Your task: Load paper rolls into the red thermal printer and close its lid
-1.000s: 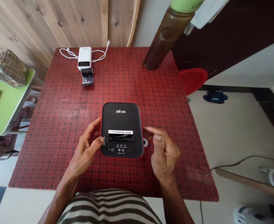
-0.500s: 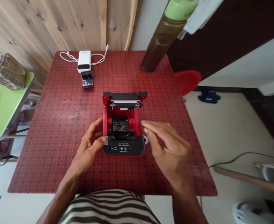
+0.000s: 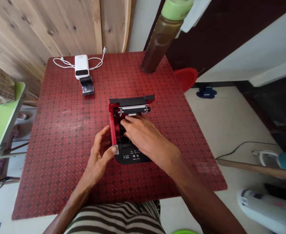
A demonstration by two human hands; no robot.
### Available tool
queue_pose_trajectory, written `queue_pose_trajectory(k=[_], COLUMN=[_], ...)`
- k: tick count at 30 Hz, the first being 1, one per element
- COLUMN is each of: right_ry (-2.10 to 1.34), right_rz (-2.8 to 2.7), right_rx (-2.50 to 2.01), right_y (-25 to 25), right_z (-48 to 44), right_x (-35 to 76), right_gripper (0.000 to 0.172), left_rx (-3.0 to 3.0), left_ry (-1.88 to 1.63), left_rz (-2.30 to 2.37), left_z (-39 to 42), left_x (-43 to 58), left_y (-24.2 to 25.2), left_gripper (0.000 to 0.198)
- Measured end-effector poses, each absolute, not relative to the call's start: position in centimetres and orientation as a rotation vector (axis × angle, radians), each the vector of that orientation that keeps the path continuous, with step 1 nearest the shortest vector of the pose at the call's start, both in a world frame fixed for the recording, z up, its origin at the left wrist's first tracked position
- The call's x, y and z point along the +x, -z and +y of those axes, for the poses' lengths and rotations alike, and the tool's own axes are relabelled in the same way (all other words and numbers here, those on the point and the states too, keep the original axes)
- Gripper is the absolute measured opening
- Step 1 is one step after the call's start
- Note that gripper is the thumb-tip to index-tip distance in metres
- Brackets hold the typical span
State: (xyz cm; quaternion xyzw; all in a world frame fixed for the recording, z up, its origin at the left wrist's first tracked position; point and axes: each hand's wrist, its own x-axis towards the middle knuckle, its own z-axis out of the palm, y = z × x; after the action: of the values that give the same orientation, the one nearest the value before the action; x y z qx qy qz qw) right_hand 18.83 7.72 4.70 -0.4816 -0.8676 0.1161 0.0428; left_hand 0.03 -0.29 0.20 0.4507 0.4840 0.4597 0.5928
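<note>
The printer point(image 3: 129, 156) sits on the table point(image 3: 60, 162), its lid point(image 3: 133, 101) already up, with the left hand point(image 3: 100, 154) holding its left side. The right hand point(image 3: 144, 131) is inside; its grip and what remains to do there are hidden.

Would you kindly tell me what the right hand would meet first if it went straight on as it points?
Probably the red left wall of the printer, as the right hand points leftward and away inside it; depth is unclear, so the dark part below might come first.
</note>
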Motion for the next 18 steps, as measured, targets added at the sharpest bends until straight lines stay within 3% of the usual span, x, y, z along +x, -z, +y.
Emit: queue_pose_trajectory(k=[7,18], right_ry=[-0.355,-0.192], right_rz=[-2.736,-2.372], right_rx=[-1.442,-1.279], right_y=[-5.9,-7.5], right_z=[8.4,4.9], right_x=[19.1,21.1], right_gripper=[0.027,0.012], left_rx=[1.135,1.130], left_ry=[-1.110,-1.143], left_rz=[1.157,1.173], left_z=[-0.8,-1.0], left_x=[0.2,0.7], left_y=[1.1,1.0], left_gripper=[0.064,0.063])
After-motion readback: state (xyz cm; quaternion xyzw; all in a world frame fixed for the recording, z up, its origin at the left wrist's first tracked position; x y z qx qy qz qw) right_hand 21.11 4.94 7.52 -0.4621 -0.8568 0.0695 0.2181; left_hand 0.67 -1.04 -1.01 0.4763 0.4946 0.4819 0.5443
